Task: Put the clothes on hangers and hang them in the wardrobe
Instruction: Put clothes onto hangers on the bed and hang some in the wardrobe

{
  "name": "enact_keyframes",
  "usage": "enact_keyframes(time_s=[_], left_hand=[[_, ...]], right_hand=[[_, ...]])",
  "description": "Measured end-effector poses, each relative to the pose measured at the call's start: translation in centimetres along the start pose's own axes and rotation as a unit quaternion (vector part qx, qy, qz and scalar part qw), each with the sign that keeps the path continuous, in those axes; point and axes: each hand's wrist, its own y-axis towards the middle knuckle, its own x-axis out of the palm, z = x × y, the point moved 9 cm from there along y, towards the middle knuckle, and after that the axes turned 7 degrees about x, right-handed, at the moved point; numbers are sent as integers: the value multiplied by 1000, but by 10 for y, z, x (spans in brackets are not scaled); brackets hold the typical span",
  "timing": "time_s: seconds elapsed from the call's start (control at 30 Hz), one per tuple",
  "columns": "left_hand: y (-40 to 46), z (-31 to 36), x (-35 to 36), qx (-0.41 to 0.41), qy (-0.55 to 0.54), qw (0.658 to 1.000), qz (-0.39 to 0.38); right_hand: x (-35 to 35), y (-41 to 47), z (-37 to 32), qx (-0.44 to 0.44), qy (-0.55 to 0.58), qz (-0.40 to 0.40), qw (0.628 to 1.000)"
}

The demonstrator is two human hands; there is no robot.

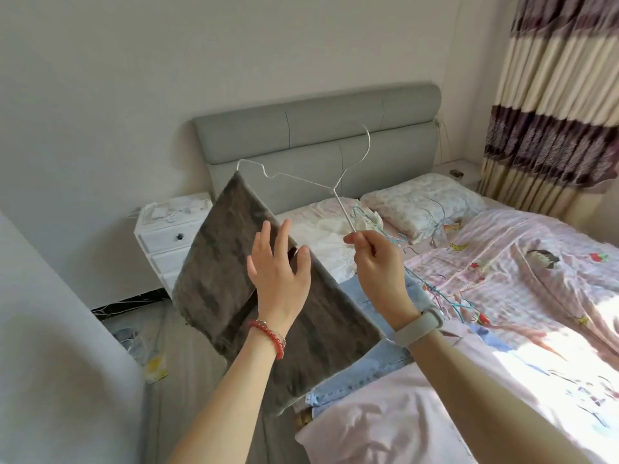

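Note:
A folded grey-brown garment [217,262] hangs over the bar of a white wire hanger [301,179], which is tilted steeply in the air above the bed's edge. My right hand [378,262] pinches the hanger's right end between thumb and fingers. In front of the garment, my left hand [278,269] is spread with straight fingers; whether it touches the fabric I cannot tell. Light blue jeans [361,366] lie on the bed under the garment. Several thin wire hangers [445,296] lie loose on the bedspread.
The bed with a pink patterned cover [502,269] fills the right side, a pillow [422,202] and grey headboard [318,128] behind. A white bedside drawer unit [167,236] stands left of the bed. Striped curtains [556,95] hang at the right. Litter lies on the floor [154,363].

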Motion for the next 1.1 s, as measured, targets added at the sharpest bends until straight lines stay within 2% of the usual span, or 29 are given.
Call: enact_keyframes(time_s=[0.13,0.23,0.27,0.4,0.53,0.6,0.77,0.87,0.97,1.1], left_hand=[[10,-10,69,-18,-2,996,-86],[6,-25,131,-28,30,986,-164],[2,-32,154,-32,42,980,-191],[-36,-69,245,-81,83,942,-316],[-75,-101,305,-113,119,906,-389],[-88,-111,321,-116,139,894,-411],[-93,-120,338,-112,174,880,-428],[-89,-114,334,-86,199,886,-410],[-93,-112,315,-80,216,891,-390],[-109,-113,261,-122,205,912,-334]], right_hand=[[-21,51,58,59,-26,33,997],[-33,92,126,114,-98,45,988],[-34,106,153,138,-134,30,981],[-33,136,281,257,-257,-112,925],[-63,128,380,335,-300,-133,883],[-77,123,406,342,-311,-126,878],[-79,134,420,312,-356,-153,867],[-58,133,401,245,-405,-183,862],[-28,106,371,179,-395,-205,878],[17,35,325,129,-340,-249,898]])
